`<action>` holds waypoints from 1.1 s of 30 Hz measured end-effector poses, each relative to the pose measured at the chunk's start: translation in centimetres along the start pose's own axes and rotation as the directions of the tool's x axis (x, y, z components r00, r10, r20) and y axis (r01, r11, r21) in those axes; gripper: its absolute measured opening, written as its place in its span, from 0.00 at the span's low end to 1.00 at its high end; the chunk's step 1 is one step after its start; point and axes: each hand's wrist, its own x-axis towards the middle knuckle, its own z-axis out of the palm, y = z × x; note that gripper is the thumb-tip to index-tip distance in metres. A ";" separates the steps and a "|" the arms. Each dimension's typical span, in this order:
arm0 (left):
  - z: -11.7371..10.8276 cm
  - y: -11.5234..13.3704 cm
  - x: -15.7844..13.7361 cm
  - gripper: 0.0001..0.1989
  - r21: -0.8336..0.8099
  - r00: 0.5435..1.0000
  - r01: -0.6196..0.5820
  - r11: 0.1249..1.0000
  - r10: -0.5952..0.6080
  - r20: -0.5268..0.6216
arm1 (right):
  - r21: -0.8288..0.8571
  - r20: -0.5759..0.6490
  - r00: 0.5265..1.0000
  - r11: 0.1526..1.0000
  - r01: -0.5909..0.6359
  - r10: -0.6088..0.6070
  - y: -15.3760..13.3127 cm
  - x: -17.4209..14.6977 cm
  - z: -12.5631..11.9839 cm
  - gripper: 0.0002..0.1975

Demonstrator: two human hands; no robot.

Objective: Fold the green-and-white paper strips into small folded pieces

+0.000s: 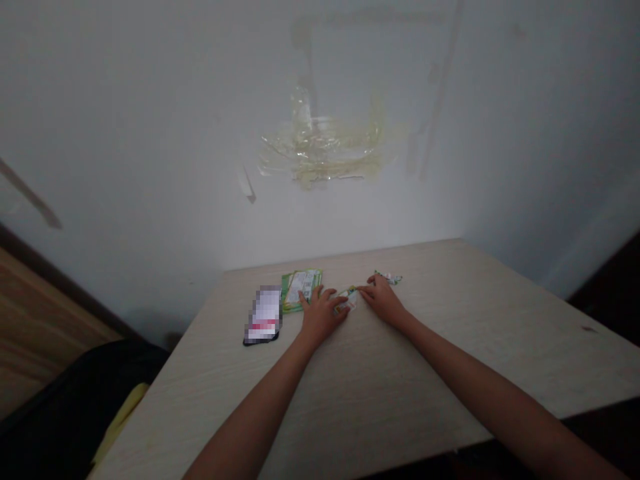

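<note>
A small thin clear-and-green plastic piece (351, 301), perhaps a wrapper, lies on the table between my hands; its exact kind is hard to make out. My left hand (321, 315) rests with spread fingers, the thumb and index fingertip touching the left side of this piece. Pinched fingers of my right hand (384, 301) meet its upper right corner. Just beyond the right hand lies a crumpled green-and-white wrapper (391, 277). A stack of green-and-white printed packets (295, 293) sits partly under the outer fingers of my left hand.
A phone with a blurred screen (265, 313) lies left of the packets. The pale wooden table (380, 387) meets a wall (175, 133) marked with old tape (330, 150). A dark item with yellow cloth (120, 420) is beyond the left edge. A small dark scrap (590, 329) lies far right.
</note>
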 end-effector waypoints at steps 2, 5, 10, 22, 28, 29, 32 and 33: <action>0.0 0.0 0.0 0.16 0.000 1.000 -0.005 1.000 0.005 0.003 | 0.014 -0.006 1.000 1.000 0.011 -0.011 0.2 -0.1 0.0 0.13; -0.1 0.1 0.0 0.16 0.001 1.000 0.000 1.000 0.000 0.014 | 0.035 -0.018 0.999 0.999 0.028 -0.028 0.3 -0.2 0.0 0.13; -0.2 0.2 -0.1 0.16 0.015 1.000 0.003 1.000 -0.004 0.017 | 0.046 -0.020 0.998 0.997 0.055 -0.054 0.4 -0.2 0.0 0.11; 0.0 0.3 -0.1 0.18 0.009 1.000 0.003 1.000 -0.003 -0.014 | 0.113 0.033 0.991 0.986 0.124 -0.129 -1.0 -0.4 -1.5 0.10; -0.1 0.3 -0.1 0.18 0.011 1.000 0.004 1.000 -0.004 -0.015 | 0.172 0.037 0.981 0.968 0.183 -0.192 -1.8 -0.8 -2.5 0.08; -0.1 0.3 -0.1 0.18 0.011 1.000 0.003 1.000 -0.002 -0.014 | 0.184 0.035 0.978 0.963 0.196 -0.206 -1.9 -0.9 -2.5 0.08; -0.2 0.3 0.0 0.18 0.008 1.000 0.004 1.000 -0.004 -0.001 | 0.218 0.011 0.966 0.943 0.250 -0.259 -1.9 -1.2 -2.6 0.08; -0.2 0.3 0.0 0.18 0.007 1.000 0.006 1.000 -0.006 0.003 | 0.227 -0.001 0.961 0.936 0.270 -0.277 -1.9 -1.3 -2.6 0.08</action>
